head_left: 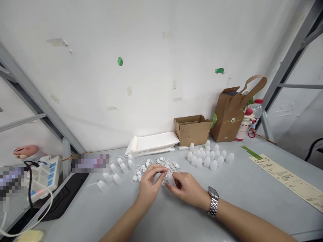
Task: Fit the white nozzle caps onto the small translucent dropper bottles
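Grey tabletop point(164, 216) gave me room between my forearms. My right hand point(186, 186) held a small translucent bottle point(171, 180), tilted, its top at the pinched fingertips of my left hand point(150, 185); whether those gripped anything, I couldn't tell. Just beyond lay white caps point(138, 173); farther right, clustered bottles point(207, 162), then a cardboard box point(194, 132) near the wall point(148, 67) bounding the far edge.

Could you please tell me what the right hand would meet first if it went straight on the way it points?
With the small translucent bottle in its grip, the right hand would likely meet the left hand first, close ahead near the bottle's top, though depth is unclear.
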Available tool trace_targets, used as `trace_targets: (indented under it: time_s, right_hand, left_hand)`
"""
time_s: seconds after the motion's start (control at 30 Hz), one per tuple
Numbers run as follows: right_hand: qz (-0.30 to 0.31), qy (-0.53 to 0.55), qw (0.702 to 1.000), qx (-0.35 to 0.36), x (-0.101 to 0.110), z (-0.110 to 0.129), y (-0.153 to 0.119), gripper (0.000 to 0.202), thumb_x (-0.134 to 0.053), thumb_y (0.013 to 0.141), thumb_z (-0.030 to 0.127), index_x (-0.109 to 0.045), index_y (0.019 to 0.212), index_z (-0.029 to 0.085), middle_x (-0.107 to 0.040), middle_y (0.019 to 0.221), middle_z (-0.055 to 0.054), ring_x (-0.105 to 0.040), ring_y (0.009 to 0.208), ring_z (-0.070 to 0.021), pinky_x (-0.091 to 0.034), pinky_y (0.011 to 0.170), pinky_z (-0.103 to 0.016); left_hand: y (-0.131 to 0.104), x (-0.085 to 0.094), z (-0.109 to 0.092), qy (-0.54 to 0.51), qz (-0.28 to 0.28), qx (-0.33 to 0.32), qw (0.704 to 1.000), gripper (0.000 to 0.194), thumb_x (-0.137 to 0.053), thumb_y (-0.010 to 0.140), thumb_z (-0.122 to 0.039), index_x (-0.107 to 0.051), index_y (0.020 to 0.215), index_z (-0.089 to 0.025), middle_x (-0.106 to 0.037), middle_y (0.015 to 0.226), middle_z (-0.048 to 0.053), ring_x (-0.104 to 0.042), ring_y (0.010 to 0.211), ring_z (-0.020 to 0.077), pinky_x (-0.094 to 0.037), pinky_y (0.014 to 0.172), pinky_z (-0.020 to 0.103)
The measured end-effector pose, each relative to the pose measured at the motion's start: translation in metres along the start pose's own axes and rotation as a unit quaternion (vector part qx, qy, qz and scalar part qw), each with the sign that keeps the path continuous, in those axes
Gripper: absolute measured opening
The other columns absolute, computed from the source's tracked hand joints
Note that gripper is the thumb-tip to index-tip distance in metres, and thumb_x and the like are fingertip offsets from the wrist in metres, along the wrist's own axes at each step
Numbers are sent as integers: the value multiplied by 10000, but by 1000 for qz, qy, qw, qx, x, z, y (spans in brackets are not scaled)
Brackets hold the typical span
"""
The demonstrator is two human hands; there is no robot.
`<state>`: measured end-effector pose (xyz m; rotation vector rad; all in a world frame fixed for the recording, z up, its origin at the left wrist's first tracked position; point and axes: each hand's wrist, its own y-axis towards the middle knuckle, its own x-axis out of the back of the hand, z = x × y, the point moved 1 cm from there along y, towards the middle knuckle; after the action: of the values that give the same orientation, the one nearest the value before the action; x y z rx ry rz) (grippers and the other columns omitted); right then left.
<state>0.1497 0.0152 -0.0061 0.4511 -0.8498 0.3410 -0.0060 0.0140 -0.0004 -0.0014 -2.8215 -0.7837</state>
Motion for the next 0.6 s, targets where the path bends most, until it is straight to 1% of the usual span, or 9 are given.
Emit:
trace_targets:
  time_s: [0.13,0.23,0.3,0.37,0.47,0.53,0.6]
  right_hand:
    - [1,-5,1000,-1,0,1,-1,254,-519,806,329,-418,615,195,-499,540,31,-441,512,-109,-297,506,-211]
    - [5,-10,1000,-7,1,2,0,240,-520,802,319,-438,616,193,-508,538,27,-446,510,-110,-302,497,-210]
    - [6,-12,1000,-9,1,1,0,231,-523,801,314,-448,619,192,-517,540,25,-452,510,-112,-305,497,-211]
    - [3,-15,1000,-7,0,1,1,227,-526,800,314,-452,623,193,-527,545,23,-458,512,-113,-308,499,-212]
    - [6,-16,1000,-5,-2,-1,0,213,-523,800,314,-465,635,191,-544,559,17,-467,517,-116,-315,505,-214]
    - [9,-16,1000,-4,-2,-2,0,203,-522,799,312,-475,644,189,-553,568,13,-472,522,-118,-320,512,-216]
    - [10,-16,1000,-5,-3,-3,0,195,-523,795,307,-481,646,188,-557,571,11,-473,523,-119,-318,514,-218]
  left_hand:
    - [-1,1,0,18,5,-16,1000,128,-565,794,-168,-678,830,-216,-643,843,49,-610,852,182,-518,780,336]
    - [-3,1,-1,70,6,-49,996,153,-544,808,-154,-671,857,-224,-642,855,49,-608,858,184,-518,778,344]
    - [-6,1,0,116,2,-92,989,185,-525,814,-130,-663,883,-233,-639,864,46,-610,850,179,-520,765,337]
    - [-8,1,1,157,5,-152,976,247,-498,816,-84,-646,936,-241,-635,879,46,-613,839,169,-522,749,319]
    - [-12,2,3,203,33,-238,949,376,-446,816,-22,-594,1069,-257,-633,919,61,-610,867,170,-521,756,316]
    - [-12,2,5,222,50,-269,936,437,-426,813,-2,-554,1138,-264,-628,943,74,-603,894,180,-519,766,328]
    - [-12,3,7,226,57,-279,932,463,-424,807,9,-533,1167,-261,-623,950,80,-597,904,184,-519,766,331]
